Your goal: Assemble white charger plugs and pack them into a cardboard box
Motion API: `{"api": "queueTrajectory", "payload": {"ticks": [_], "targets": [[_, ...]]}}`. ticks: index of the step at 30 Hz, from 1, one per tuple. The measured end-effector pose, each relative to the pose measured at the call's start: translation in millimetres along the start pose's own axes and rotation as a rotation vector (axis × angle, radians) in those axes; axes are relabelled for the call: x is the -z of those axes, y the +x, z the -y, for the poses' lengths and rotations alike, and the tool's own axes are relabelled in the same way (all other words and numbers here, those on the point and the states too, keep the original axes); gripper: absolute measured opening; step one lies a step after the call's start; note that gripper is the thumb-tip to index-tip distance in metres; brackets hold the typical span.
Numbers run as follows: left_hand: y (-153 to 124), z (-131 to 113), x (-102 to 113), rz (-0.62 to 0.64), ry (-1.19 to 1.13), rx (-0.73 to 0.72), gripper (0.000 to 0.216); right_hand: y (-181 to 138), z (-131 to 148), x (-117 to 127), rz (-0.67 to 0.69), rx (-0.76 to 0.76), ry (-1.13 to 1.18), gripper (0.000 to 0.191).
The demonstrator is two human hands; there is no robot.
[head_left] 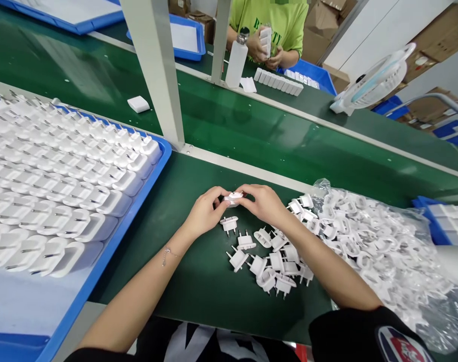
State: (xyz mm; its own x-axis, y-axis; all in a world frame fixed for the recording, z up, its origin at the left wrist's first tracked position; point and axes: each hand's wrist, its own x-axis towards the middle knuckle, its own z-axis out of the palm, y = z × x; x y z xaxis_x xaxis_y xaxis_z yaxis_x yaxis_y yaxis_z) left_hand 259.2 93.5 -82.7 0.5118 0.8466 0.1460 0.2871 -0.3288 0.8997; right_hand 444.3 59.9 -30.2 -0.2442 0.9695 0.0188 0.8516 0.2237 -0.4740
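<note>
L hand [206,211] & R hand [265,203]: fingers pinch small white plastic block [233,199]. Green desk [176,191] has room by blue plastic tray's [137,206] edge. Co-worker's lime shirt [247,14]: "TY".

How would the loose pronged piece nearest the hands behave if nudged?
The pronged piece would likely stay stiff: its body looks solid. Small beside the left hand, it is probably light. Its pins may make it rock, not roll.

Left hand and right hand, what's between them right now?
In the head view, a small white plug piece lies between the left hand and the right hand, held by both.
</note>
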Motion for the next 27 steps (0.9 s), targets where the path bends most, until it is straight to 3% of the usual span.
{"api": "queueTrajectory", "payload": {"ticks": [8,12,14,18,22,24,27], "targets": [[-5,-4,-2,0.002,0.075,-0.026,0.016,-7,7,-8,-0.031,-0.003,-0.064,0.017],[-5,-1,-3,-0.024,0.014,-0.051,0.024,-11,1,-16,-0.060,0.027,0.178,0.026],[-6,-2,-3,0.027,-0.048,-0.032,0.029,-15,2,-19,-0.099,-0.002,0.334,0.023],[-30,-20,5,0.050,-0.271,0.062,0.036,-29,26,-12,-0.100,0.023,0.506,0.031],[-99,-47,46,-0.137,-0.308,0.085,0.034,-52,52,7,-0.002,0.066,0.403,0.053],[-145,-53,80,-0.333,-0.141,0.099,0.034,-62,50,11,0.050,0.017,0.295,0.055],[-211,-45,149,-0.712,0.242,0.193,0.032,-67,35,6,0.139,-0.016,0.214,0.057]]}}
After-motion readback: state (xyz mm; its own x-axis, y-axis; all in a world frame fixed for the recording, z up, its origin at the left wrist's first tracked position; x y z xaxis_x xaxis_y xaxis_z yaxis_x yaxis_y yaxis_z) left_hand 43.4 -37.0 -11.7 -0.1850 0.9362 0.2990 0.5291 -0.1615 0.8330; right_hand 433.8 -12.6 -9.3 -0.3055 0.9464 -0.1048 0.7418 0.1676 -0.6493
